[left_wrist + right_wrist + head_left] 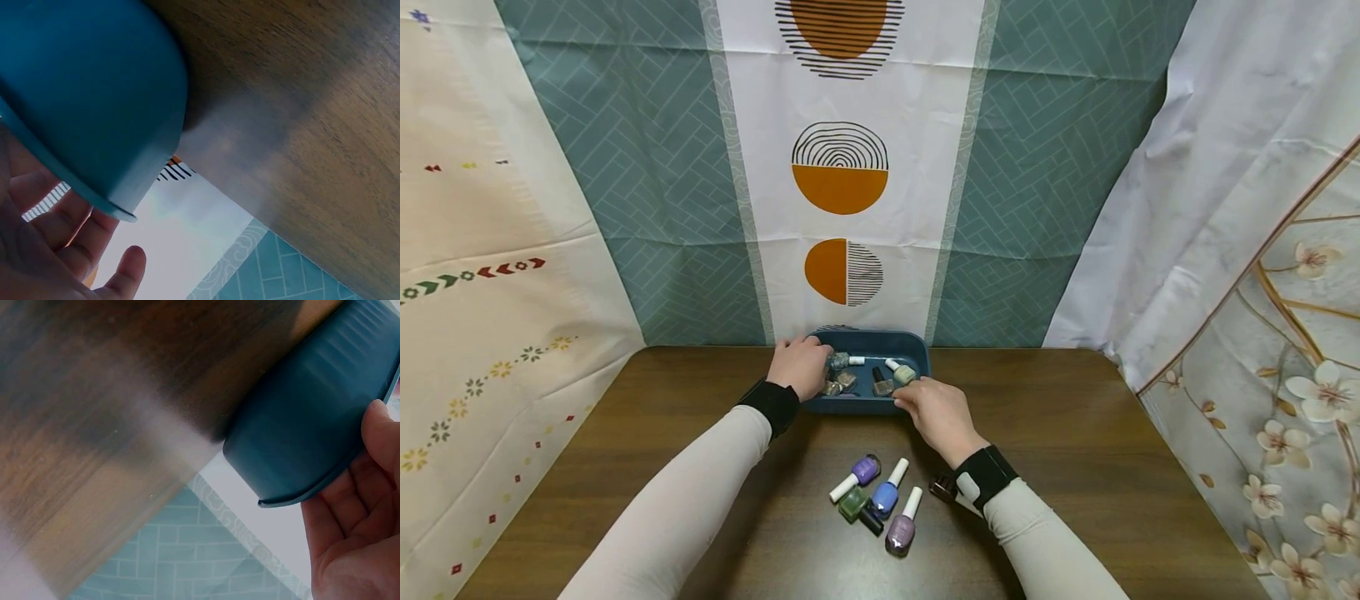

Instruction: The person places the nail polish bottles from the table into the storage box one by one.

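Note:
A blue plastic bin (853, 406) stands at the far edge of the wooden table with several small nail polish bottles inside. Over its left end my left hand (801, 367) grips, three fingers (75, 234) hooked across the rim and the little finger outside; its thumb is hidden. At the front right corner my right hand (936, 412) holds the rim, thumb against the outer wall and the other fingers behind it. In the bin lie a pale green bottle (904, 374) with a white cap and a glittery bottle (883, 387) with a black cap, among others.
In front of the bin lie a purple bottle (866, 469), a green bottle (853, 503), a blue bottle (885, 498) and a mauve bottle (900, 533). Beside my right wrist is a dark bottle (942, 487), partly covered. A patterned curtain (850, 275) hangs directly behind the table.

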Tool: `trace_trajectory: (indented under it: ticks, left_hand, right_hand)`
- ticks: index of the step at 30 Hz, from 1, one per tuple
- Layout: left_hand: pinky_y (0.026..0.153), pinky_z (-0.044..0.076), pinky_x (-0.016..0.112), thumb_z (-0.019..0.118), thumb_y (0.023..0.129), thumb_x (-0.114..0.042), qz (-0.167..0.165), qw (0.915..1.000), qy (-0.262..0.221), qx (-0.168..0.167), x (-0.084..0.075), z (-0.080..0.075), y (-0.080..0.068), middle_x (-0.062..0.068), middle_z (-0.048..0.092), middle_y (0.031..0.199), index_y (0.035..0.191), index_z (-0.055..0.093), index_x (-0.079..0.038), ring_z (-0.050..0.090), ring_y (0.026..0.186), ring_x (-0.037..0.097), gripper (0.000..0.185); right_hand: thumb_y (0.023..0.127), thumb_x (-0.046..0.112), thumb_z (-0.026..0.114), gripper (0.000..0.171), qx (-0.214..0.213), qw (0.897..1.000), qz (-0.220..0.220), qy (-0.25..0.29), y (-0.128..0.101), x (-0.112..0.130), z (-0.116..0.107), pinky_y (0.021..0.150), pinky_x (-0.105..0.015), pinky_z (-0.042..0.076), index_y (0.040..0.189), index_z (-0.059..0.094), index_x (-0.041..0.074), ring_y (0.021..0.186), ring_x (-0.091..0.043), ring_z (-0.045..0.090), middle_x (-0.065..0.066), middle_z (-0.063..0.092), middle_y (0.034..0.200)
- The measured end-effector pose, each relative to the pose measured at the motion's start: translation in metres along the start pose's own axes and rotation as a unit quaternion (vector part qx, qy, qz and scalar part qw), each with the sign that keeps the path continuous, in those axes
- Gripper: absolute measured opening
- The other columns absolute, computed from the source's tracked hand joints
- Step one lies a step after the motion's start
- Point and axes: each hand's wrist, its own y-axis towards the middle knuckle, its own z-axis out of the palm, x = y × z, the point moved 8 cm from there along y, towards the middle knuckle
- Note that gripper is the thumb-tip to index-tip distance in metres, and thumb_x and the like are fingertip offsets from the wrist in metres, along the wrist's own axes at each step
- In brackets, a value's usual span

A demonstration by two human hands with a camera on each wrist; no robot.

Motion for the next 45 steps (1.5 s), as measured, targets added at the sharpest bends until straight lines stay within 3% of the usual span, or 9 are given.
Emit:
trace_trajectory:
  ticks: [9,17,22,32,45]
  left_hand:
    - [0.110,0.049,0.059,0.080,0.104,-0.016,0.036,0.9969,-0.018,-0.067,-0.003,-0.017,-0.021,0.015,0.075,0.128,0.132,0.078,-0.004,0.067,0.121,0.039,0.031]
    - [0.111,0.051,0.054,0.082,0.101,-0.012,0.095,0.9835,-0.045,-0.147,-0.014,-0.030,-0.043,0.015,0.079,0.121,0.125,0.079,0.000,0.072,0.117,0.037,0.027]
    - [0.111,0.051,0.055,0.082,0.102,-0.013,0.103,0.9795,-0.059,-0.163,-0.018,-0.032,-0.055,0.013,0.078,0.122,0.125,0.080,-0.001,0.071,0.118,0.036,0.026]
    - [0.109,0.053,0.051,0.080,0.104,-0.016,0.085,0.9776,-0.108,-0.159,-0.020,-0.022,-0.072,0.012,0.078,0.118,0.123,0.081,-0.003,0.070,0.113,0.034,0.023]
    - [0.094,0.059,0.049,0.090,0.094,-0.011,0.123,0.9658,-0.090,-0.210,-0.030,-0.025,-0.089,0.010,0.079,0.113,0.117,0.082,-0.004,0.071,0.102,0.033,0.025]
  right_hand:
    - [0.101,0.020,0.083,0.009,0.002,1.000,-0.003,0.002,0.000,0.000,0.000,0.073,-0.042,0.061,0.108,0.088,0.016,0.089,-0.019,0.074,0.002,0.080,0.096]
    - [0.101,0.019,0.083,0.009,0.000,1.000,-0.002,0.004,0.000,0.000,0.000,0.073,-0.042,0.061,0.108,0.088,0.016,0.090,-0.019,0.074,0.001,0.080,0.097]
    - [0.101,0.019,0.083,0.009,-0.002,1.000,-0.004,0.004,0.001,0.000,0.001,0.073,-0.042,0.061,0.108,0.088,0.017,0.090,-0.019,0.074,0.001,0.081,0.097]
    - [0.100,0.020,0.083,0.010,-0.006,1.000,-0.007,0.000,0.000,-0.002,0.000,0.071,-0.042,0.061,0.108,0.088,0.016,0.089,-0.020,0.074,0.002,0.079,0.095]
    - [0.100,0.020,0.083,0.008,-0.014,1.000,-0.017,-0.005,0.000,0.000,0.000,0.069,-0.041,0.060,0.106,0.088,0.018,0.089,-0.018,0.073,0.004,0.081,0.096]
